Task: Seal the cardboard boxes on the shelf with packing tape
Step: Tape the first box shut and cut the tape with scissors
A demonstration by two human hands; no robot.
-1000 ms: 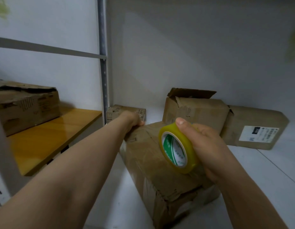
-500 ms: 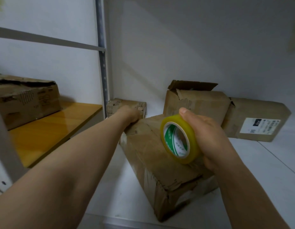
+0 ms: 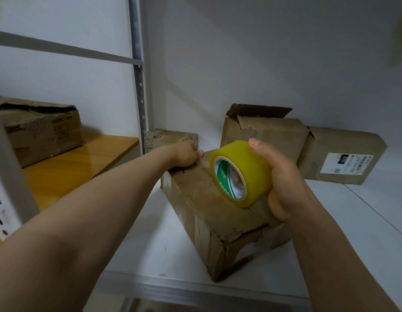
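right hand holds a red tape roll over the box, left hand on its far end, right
No: the head view shows the tape roll in the right hand is yellow, not red. The left hand is on the far end of the box.

The white label (image 3: 351, 165) on the labelled box (image 3: 344, 140) at 3 o'clock shows "220" in white on a black patch. Its smaller lines and square code are too fine to read. Green print inside the tape roll (image 3: 240, 174) and dark print on the torn box (image 3: 42, 129) at 9 o'clock are illegible.
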